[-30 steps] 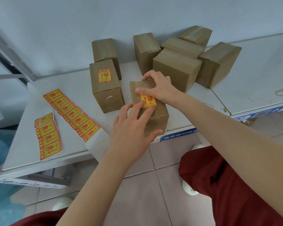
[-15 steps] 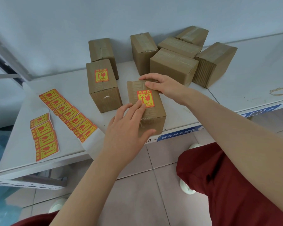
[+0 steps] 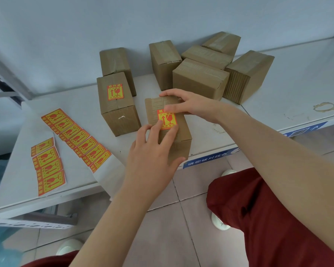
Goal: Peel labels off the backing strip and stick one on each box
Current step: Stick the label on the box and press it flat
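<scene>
with the right hand (image 3: 191, 105) gripping the box (image 3: 179, 139) at its far end, the flat-fingered left hand (image 3: 152, 151) should rub the label (image 3: 167, 118) from centre outward, seating every edge.

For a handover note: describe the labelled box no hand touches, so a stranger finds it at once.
On the white table stand brown cardboard boxes. Two nearest the front carry a yellow label on top; take the left box, beside the label strips. The right box has the left hand and right hand on it; this one stands untouched, and the boxes behind show no label.
</scene>
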